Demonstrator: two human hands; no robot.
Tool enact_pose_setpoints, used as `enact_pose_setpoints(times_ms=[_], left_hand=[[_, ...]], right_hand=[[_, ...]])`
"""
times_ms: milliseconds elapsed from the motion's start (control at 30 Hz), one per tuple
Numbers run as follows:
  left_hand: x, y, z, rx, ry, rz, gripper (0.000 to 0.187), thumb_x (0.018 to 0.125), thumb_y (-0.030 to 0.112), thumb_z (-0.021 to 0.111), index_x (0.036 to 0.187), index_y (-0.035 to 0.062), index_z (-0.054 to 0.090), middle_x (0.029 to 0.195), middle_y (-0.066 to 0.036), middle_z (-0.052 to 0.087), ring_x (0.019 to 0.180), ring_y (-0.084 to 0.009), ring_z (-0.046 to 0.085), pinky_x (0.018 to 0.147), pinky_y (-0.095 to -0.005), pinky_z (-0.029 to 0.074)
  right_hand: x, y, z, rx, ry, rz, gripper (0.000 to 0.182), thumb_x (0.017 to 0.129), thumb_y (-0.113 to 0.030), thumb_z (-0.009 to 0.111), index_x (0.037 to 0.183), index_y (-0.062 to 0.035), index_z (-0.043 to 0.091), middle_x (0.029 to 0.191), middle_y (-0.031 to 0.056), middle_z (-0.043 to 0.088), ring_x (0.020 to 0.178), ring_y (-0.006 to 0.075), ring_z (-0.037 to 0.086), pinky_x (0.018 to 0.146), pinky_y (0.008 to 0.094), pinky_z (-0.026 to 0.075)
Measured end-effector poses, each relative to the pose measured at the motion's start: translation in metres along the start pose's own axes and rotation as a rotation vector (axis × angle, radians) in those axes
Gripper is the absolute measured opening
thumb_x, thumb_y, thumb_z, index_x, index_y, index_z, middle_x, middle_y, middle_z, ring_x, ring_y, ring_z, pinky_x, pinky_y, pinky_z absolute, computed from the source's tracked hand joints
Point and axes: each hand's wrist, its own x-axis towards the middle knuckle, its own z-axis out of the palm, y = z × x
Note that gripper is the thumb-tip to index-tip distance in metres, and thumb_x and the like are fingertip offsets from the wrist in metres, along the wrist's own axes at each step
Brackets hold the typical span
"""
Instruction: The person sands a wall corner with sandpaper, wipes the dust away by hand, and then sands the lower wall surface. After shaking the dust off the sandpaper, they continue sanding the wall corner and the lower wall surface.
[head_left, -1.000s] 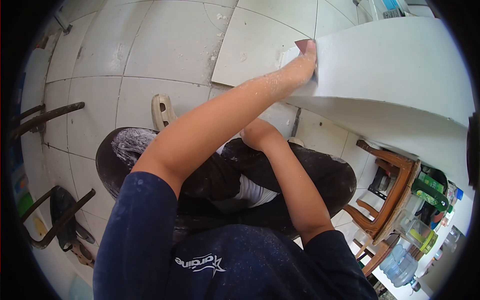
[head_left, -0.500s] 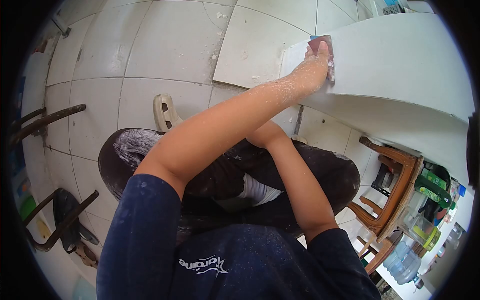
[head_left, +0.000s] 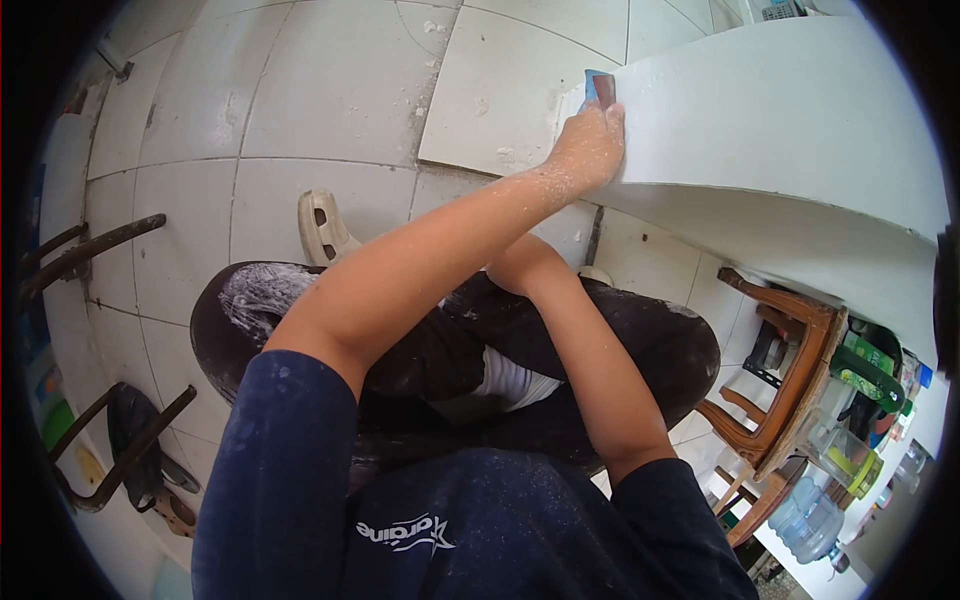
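My left hand (head_left: 592, 145), dusted with white powder, is closed on a small sheet (head_left: 600, 88) with blue and reddish-brown faces. It rests at the near left end of a long white panel (head_left: 760, 110) with a curved edge. Below my left forearm, my right hand (head_left: 515, 266) shows only in part, near my knees; its fingers are hidden. White powder also marks my dark trousers (head_left: 265, 295).
White crumbs dot the tiled floor (head_left: 310, 90). Curved dark metal legs (head_left: 100, 245) stand at the left. At the right are a wooden chair (head_left: 785, 400), a clear water jug (head_left: 805, 520) and a green bottle (head_left: 868, 380). A light clog (head_left: 322, 228) lies beyond my knees.
My left hand has moved left along the white panel to its end with the sheet, which now shows more of its blue face. My right arm has hardly moved.
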Motion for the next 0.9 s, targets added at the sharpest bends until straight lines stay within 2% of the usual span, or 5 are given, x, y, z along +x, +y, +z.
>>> enact_pose_setpoints(times_ms=[300,400,533,700,900], left_hand=[[-0.049,0.07,0.007,0.056,0.022,0.268,0.055,0.103,0.025,0.033,0.129,-0.0238,0.034,0.128,-0.053,0.032,0.123,-0.063,0.036,0.111,-0.0534,0.032],[-0.031,0.045,0.003,0.011,0.042,0.397,0.077,0.103,0.052,0.021,0.132,-0.0173,0.038,0.134,-0.041,0.042,0.131,-0.0484,0.037,0.111,-0.0454,0.029],[-0.028,0.056,-0.018,-0.056,-0.104,0.217,0.07,0.103,0.048,0.024,0.13,-0.0135,0.043,0.131,-0.041,0.044,0.129,-0.0486,0.041,0.11,-0.046,0.031],[-0.029,0.041,0.022,-0.039,0.357,0.383,0.06,0.098,0.049,0.047,0.114,-0.0081,0.052,0.109,-0.031,0.06,0.106,-0.0396,0.06,0.094,-0.0452,0.047],[-0.047,0.038,0.02,-0.642,0.2,0.025,0.053,0.089,0.049,0.065,0.111,0.0022,0.053,0.096,-0.009,0.061,0.092,-0.0189,0.057,0.082,-0.034,0.046]], right_hand=[[-0.004,0.011,0.023,0.136,0.491,-0.408,0.049,0.092,-0.027,0.057,0.136,-0.0068,0.049,0.149,0.0181,0.04,0.14,0.0314,0.033,0.114,0.0435,0.026],[-0.01,-0.001,0.008,0.152,0.31,-0.289,0.048,0.093,-0.026,0.055,0.136,-0.0062,0.049,0.147,0.0192,0.042,0.139,0.0316,0.035,0.114,0.0422,0.027],[-0.001,0.002,0.008,0.076,0.243,-0.205,0.044,0.095,-0.024,0.049,0.135,-0.0057,0.051,0.144,0.0196,0.046,0.136,0.0337,0.038,0.113,0.0416,0.028],[-0.022,-0.004,0.0,0.082,0.456,-0.379,0.041,0.093,-0.025,0.051,0.128,-0.0055,0.055,0.139,0.0188,0.05,0.133,0.0348,0.042,0.11,0.0445,0.031],[-0.026,0.001,-0.003,0.042,0.447,-0.388,0.038,0.092,-0.024,0.051,0.127,-0.0075,0.057,0.138,0.019,0.051,0.131,0.0347,0.043,0.109,0.0432,0.032]])
